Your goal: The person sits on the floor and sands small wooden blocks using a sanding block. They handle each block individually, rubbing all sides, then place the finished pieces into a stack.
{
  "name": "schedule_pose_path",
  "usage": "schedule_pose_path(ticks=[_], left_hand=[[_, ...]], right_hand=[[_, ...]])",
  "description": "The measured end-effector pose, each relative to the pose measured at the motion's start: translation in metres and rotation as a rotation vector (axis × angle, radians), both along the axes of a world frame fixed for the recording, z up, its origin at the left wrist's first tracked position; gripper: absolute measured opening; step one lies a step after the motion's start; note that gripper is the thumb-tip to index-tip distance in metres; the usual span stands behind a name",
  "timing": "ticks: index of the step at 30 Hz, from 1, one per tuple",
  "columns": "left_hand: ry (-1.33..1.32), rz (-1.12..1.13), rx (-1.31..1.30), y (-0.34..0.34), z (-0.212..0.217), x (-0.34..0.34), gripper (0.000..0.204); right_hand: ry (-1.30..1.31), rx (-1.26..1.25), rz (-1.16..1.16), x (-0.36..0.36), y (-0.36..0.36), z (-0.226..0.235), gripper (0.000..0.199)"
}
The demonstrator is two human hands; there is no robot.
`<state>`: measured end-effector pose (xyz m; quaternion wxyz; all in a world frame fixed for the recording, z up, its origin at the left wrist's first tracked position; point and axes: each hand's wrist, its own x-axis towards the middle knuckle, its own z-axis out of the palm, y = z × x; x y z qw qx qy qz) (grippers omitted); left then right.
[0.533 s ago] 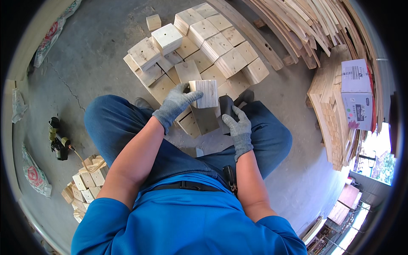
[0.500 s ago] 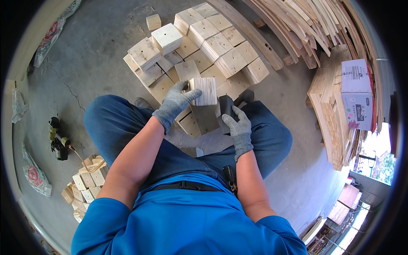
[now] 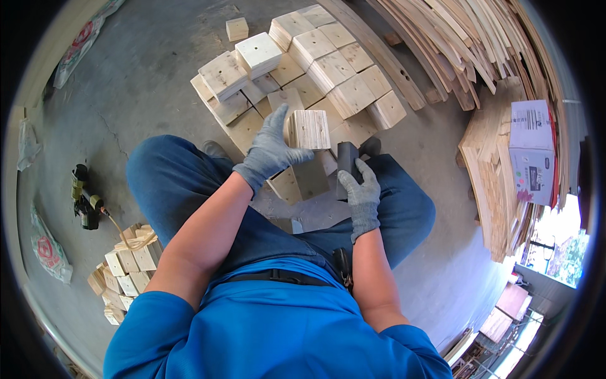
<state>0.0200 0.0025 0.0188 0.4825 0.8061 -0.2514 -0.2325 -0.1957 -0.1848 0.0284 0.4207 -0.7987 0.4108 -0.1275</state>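
A pale wooden block (image 3: 310, 130) with layered grain on its near side stands between my knees, beside a grey flat-faced piece (image 3: 311, 178). My gloved left hand (image 3: 273, 149) is spread at the block's left and near sides, fingers stretched and thumb apart; whether it touches the wood I cannot tell. In my gloved right hand (image 3: 362, 192) is a dark grey rectangular block (image 3: 347, 160), held over my right knee, just right of the wooden one. The fingers wrap its near end.
Several wooden blocks lie stacked (image 3: 341, 82) beyond my hands, and one loose block (image 3: 237, 29) is on the floor. More small blocks (image 3: 129, 268) and a black-and-green tool with a hose (image 3: 85, 199) are at left. Long boards (image 3: 442, 38) and a carton (image 3: 531, 151) stand at right.
My left hand has loosened from the wooden block and its fingers have spread. The dark block in my right hand has turned more upright. The whole view has shifted slightly.
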Motion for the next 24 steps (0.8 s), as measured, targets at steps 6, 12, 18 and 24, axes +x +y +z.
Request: schedule_pose_path(ticks=[6,12,18,24], left_hand=[[-0.059,-0.062,0.087,-0.003,-0.006,-0.005,0.136],[0.046,-0.047,0.067,-0.006,0.005,0.0,0.125],[-0.021,-0.032,0.044,-0.006,-0.005,0.002,0.119],[-0.1,-0.033,0.008,-0.006,-0.01,0.003,0.114]], right_hand=[[-0.174,-0.394,0.233,0.014,0.022,0.039,0.068],[0.029,-0.627,0.436,0.038,0.037,0.056,0.069],[0.197,-0.71,0.463,0.088,0.022,0.052,0.066],[0.259,-0.65,0.371,0.148,0.003,0.06,0.065]])
